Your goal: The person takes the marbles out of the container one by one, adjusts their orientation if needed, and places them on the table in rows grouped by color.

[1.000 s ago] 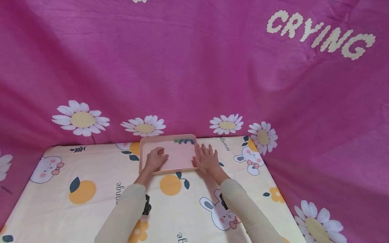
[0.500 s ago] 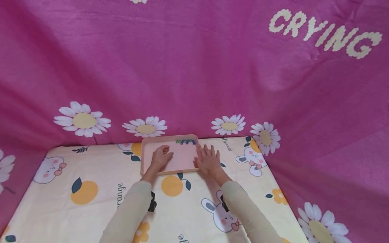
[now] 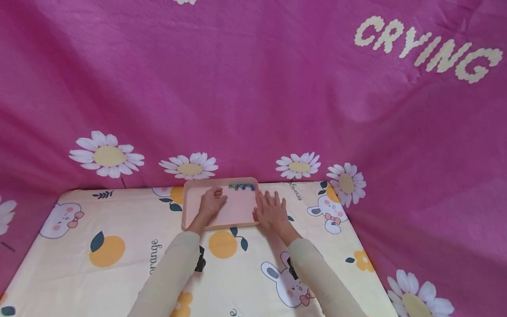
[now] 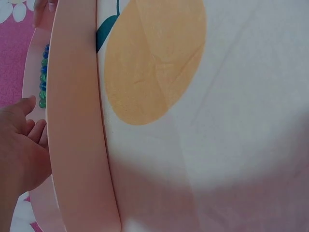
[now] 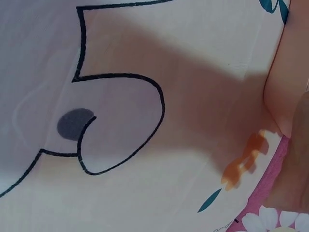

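Observation:
A shallow pink tray [image 3: 237, 213] lies near the far edge of the bed-like patterned surface. Along its back right wall sit several green and blue glass marbles [image 3: 241, 186] in an uneven row, also seen as round marbles [image 4: 43, 77] in the left wrist view. My left hand [image 3: 211, 201] is over the tray's left half, fingers loosely curled, thumb apart; nothing shows in it. In the left wrist view, this hand [image 4: 21, 150] is beyond the tray's front wall [image 4: 72, 121]. My right hand [image 3: 273, 212] rests at the right rim, fingers spread, holding nothing visible.
A pale cloth [image 3: 130, 286] printed with oranges and rabbits covers the surface under the tray. Behind it and at the sides hangs a magenta curtain [image 3: 245, 110] with daisies. Dark wrist-camera mounts [image 3: 200, 259] sit under the sleeves.
My left hand has shifted slightly to the right and forward inside the tray. The right hand stays at the rim, and the marbles keep about the same row.

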A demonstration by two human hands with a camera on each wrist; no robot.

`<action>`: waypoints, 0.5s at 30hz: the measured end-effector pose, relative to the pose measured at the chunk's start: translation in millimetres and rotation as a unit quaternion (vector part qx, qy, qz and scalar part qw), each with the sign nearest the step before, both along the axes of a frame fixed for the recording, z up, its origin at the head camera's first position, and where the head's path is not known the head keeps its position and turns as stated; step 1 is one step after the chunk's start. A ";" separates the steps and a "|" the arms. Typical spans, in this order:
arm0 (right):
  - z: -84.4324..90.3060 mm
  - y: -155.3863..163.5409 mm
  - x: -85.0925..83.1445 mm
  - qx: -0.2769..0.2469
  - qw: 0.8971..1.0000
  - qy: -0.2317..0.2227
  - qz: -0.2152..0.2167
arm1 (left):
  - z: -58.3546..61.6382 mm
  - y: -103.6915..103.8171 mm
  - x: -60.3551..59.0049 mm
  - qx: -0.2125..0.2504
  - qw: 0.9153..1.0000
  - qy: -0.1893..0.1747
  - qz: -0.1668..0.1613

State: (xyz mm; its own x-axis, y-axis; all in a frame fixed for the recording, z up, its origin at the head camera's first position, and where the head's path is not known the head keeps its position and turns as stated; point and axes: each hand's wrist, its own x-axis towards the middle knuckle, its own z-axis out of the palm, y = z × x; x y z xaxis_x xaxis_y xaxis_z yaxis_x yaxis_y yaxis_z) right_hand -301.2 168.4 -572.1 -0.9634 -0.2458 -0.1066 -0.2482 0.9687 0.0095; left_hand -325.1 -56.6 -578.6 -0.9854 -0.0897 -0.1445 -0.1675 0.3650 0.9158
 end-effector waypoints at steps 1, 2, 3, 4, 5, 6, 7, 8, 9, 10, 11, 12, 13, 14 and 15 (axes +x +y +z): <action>0.3 0.3 0.7 -0.001 1.000 0.000 -0.001 | -0.1 1.0 -0.1 0.006 1.000 -0.001 -0.001; 0.3 0.7 1.4 0.000 1.000 0.000 -0.002 | -0.6 1.7 -0.4 0.008 1.000 0.000 -0.001; 0.3 0.9 2.0 0.000 1.000 0.000 -0.003 | -1.0 2.5 -0.6 0.009 1.000 0.000 -0.001; 0.3 1.0 2.5 -0.002 1.000 0.002 -0.002 | -1.4 3.1 -1.3 0.010 1.000 0.001 0.001; 0.3 1.0 2.9 -0.003 1.000 0.003 -0.002 | -1.6 3.7 -2.1 0.009 1.000 0.001 0.003; 0.2 1.0 3.1 -0.002 1.000 0.003 -0.002 | -1.9 4.1 -2.9 0.008 1.000 0.002 0.005; 0.1 1.0 3.4 0.000 1.000 0.004 -0.001 | -2.2 4.4 -3.9 0.007 1.000 0.002 0.007; 0.0 1.1 3.6 0.003 1.000 0.005 0.000 | -2.5 4.7 -4.8 0.004 1.000 0.002 0.007; -0.1 1.1 3.6 0.006 1.000 0.006 0.000 | -2.7 4.9 -5.8 0.003 1.000 0.003 0.008; -0.3 1.0 3.6 0.008 1.000 0.006 0.000 | -2.8 5.0 -6.7 0.001 1.000 0.003 0.008; -0.9 1.2 3.3 0.010 1.000 0.005 0.000 | -3.2 5.1 -7.6 0.000 1.000 0.005 0.007; -1.0 1.2 3.2 0.011 1.000 0.005 0.000 | -3.6 5.3 -8.7 -0.002 1.000 0.009 0.006; -1.1 1.1 2.9 0.009 1.000 0.006 0.001 | -3.5 5.3 -9.2 -0.003 1.000 0.010 0.006; -1.6 1.1 2.5 0.004 1.000 0.007 0.002 | -3.4 5.4 -9.7 -0.004 1.000 0.011 0.004; -2.7 1.4 1.9 0.001 1.000 0.007 0.002 | -3.5 5.7 -10.5 -0.004 1.000 0.013 0.006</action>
